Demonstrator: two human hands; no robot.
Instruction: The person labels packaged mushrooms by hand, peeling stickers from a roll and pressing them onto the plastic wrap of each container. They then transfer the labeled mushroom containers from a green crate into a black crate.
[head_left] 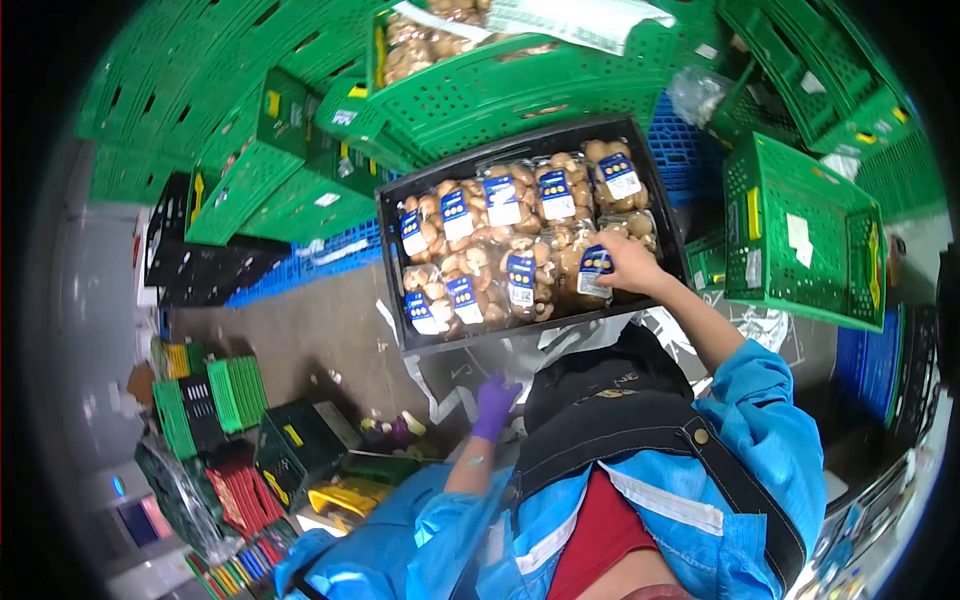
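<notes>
A black crate [455, 343] lies in front of me, filled with rows of clear-wrapped mushroom packs with blue and white labels. My bare right hand [628, 264] reaches into its right side, fingers closed on a mushroom pack [570, 272] in the near row, beside the label. Part of that pack is hidden under the fingers. Below the crate's near edge hangs my left hand [494, 402] in a purple glove, apart from the packs. Its fingers look spread, with no object visible in them.
Green crates [520, 85] stack behind, one holding more mushrooms under a white sheet. An open green crate [800, 285] stands at right. Blue pallets [685, 140] lie underneath. Scraps [400, 428] litter the floor at left, near dark, red and green crates [295, 450].
</notes>
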